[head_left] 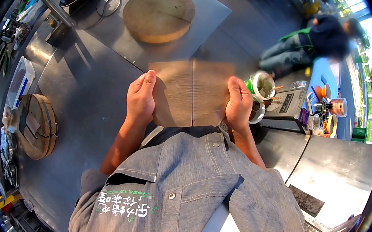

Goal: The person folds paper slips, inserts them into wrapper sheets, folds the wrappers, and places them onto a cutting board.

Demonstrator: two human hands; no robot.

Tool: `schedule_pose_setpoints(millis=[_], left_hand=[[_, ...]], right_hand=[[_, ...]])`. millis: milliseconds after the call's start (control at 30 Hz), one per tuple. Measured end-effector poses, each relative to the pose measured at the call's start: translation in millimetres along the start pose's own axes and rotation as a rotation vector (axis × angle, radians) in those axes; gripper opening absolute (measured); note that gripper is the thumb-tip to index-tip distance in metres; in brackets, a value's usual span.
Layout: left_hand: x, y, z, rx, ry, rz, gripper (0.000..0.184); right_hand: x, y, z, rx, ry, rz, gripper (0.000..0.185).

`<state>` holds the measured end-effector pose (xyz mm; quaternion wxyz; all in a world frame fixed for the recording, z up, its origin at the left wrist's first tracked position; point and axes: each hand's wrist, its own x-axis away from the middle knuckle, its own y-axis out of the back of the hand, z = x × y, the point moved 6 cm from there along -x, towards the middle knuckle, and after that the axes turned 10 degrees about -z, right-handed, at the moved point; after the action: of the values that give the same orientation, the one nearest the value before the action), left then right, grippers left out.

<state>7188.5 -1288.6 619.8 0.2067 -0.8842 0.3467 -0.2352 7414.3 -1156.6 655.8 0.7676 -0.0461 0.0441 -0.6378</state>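
A flat brown sheet (176,94), creased down its middle and wrinkled on the surface, is stretched upright between my hands in front of my chest. My left hand (142,98) grips its left edge with the thumb on the near face. At the opposite edge, my right hand (238,101) pinches the sheet in the same way. The fingers behind the sheet are hidden. Beyond it, a round wooden block (159,14) lies on the metal worktop (76,82).
Another round wooden block (36,126) with a metal band stands at the left. White tubs (263,85) are just right of my right hand. A person in dark clothing (324,38) is at the upper right. Orange and metal containers (337,107) stand at the far right.
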Motion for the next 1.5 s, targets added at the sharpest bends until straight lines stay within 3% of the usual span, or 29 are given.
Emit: schedule_pose_setpoints(millis=[1500], left_hand=[[-3, 8, -6, -0.055, 0.0, -0.013, 0.033]], right_hand=[[-5, 9, -10, -0.012, -0.059, 0.015, 0.027]])
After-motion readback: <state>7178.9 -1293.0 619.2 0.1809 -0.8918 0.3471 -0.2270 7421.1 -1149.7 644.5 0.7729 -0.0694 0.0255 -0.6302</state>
